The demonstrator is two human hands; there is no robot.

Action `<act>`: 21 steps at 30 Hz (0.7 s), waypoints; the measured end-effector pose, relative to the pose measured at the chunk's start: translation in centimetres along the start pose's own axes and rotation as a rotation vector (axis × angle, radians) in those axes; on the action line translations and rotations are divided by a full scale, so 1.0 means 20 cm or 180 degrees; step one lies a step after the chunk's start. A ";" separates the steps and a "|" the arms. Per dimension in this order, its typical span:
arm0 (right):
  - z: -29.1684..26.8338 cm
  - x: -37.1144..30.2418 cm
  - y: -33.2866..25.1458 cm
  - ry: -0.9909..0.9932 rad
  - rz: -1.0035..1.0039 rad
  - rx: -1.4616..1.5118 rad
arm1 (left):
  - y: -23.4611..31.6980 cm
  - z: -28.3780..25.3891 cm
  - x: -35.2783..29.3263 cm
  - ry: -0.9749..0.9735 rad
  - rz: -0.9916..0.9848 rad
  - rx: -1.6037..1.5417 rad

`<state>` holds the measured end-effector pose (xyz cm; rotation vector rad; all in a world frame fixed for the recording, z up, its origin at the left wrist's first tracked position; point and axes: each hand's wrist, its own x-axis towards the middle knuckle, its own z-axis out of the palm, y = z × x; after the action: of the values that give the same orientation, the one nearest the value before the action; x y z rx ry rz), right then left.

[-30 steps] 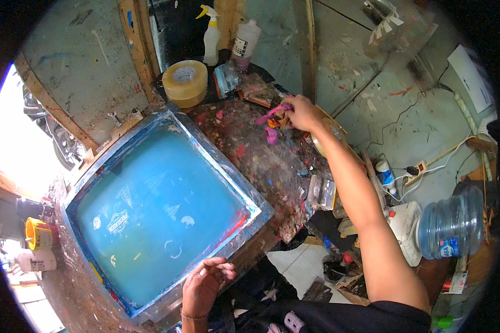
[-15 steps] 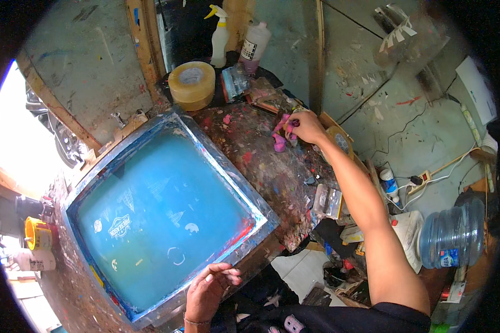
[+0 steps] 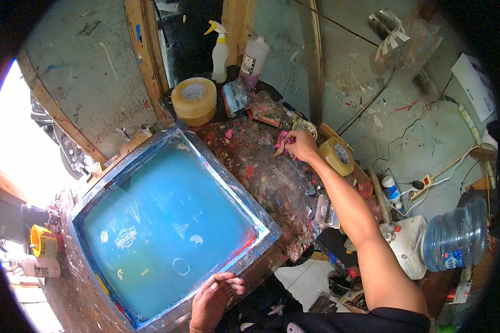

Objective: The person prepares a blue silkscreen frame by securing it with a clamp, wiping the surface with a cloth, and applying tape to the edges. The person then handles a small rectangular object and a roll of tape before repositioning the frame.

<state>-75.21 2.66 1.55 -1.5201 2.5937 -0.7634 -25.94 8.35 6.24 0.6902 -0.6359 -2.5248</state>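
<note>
A silk-screen frame (image 3: 236, 183) with blue mesh (image 3: 166, 222) lies tilted on the paint-stained table; small pale designs show in the mesh. My left hand (image 3: 219, 294) is at the frame's near edge, fingers loosely bent, with nothing visible in them. I cannot tell whether it touches the frame. Stretched out to the far right of the table, my right hand (image 3: 303, 145) pinches a crumpled pink-stained rag (image 3: 282, 143). Part of the rag is hidden behind the fingers. Right beside that hand is a roll of clear tape (image 3: 338, 156).
Behind the frame stand a larger tape roll (image 3: 194, 102), a spray bottle (image 3: 219, 55) and a bottle of pinkish liquid (image 3: 254, 61). A yellow container (image 3: 40, 240) is at far left. A water jug (image 3: 455, 236), white canister (image 3: 408, 244) and power strip (image 3: 426, 182) lie right of my arm.
The rag, hanging in loose pink folds before, is now bunched more tightly under my right fingers. My view has shifted slightly, and the left hand stays by the frame's near edge.
</note>
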 end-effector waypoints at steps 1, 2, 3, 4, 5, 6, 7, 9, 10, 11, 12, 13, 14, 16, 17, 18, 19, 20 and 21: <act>-0.03 0.02 0.00 0.0167 0.0164 0.0225 | 0.00 -0.01 0.00 0.0022 0.0048 0.0005; -0.07 0.04 0.00 0.0225 0.0326 0.0460 | 0.00 -0.01 0.00 0.0041 0.0064 0.0005; -0.11 0.07 -0.01 0.0252 0.0576 0.0684 | 0.00 -0.02 0.00 0.0064 0.0079 0.0006; -0.16 0.10 -0.02 0.0272 0.0836 0.1253 | 0.00 -0.03 0.00 0.0083 0.0093 0.0010; -0.20 0.14 -0.03 0.0398 0.0843 0.1539 | 0.00 -0.04 0.01 0.0101 0.0098 0.0034; -0.24 0.18 -0.04 0.0419 0.0836 0.1804 | 0.00 -0.04 0.02 0.0112 0.0103 0.0061; -0.28 0.23 -0.04 0.0462 0.0794 0.2100 | 0.00 -0.04 0.02 0.0116 0.0115 0.0089; -0.34 0.34 -0.06 0.0618 0.0655 0.2041 | 0.01 -0.04 0.04 0.0074 0.0147 0.0020; -0.37 0.40 -0.07 0.0699 0.0586 0.2022 | 0.02 -0.04 0.04 0.0054 0.0164 -0.0011; -0.38 0.46 -0.07 0.0735 0.0627 0.1950 | 0.03 -0.04 0.04 0.0102 0.0198 -0.0002; -0.39 0.53 -0.06 0.0773 0.0669 0.1881 | 0.04 -0.04 0.03 0.0148 0.0233 0.0010; -0.40 0.60 -0.04 0.0795 0.0614 0.1861 | 0.04 -0.03 0.01 0.0200 0.0270 0.0016; -0.38 0.66 -0.02 0.0865 0.0712 0.1594 | 0.06 -0.04 0.00 0.0141 0.0271 0.0105; -0.31 0.80 0.05 0.0826 0.0771 0.0882 | 0.08 -0.06 -0.03 0.0191 -0.0086 -0.0089; -0.26 0.85 0.11 0.0778 0.0780 0.0553 | 0.11 -0.07 -0.03 0.0212 -0.0278 -0.0181; -0.21 0.88 0.17 0.0656 0.0756 0.0323 | 0.11 -0.08 -0.04 0.0418 -0.0063 0.0004; -0.14 0.92 0.23 0.0499 0.0738 0.0099 | 0.12 -0.09 -0.04 0.0421 0.0089 0.0188; -0.06 0.95 0.28 0.0448 0.0656 -0.0124 | 0.13 -0.10 -0.04 0.0449 0.0131 0.0150; 0.01 0.97 0.32 -0.0033 0.0429 -0.0295 | 0.14 -0.11 -0.04 0.0485 0.0181 0.0109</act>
<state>-90.41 -11.02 2.61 -1.3487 2.7254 -0.6293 -23.30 5.91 6.30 0.8552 -0.6370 -2.3871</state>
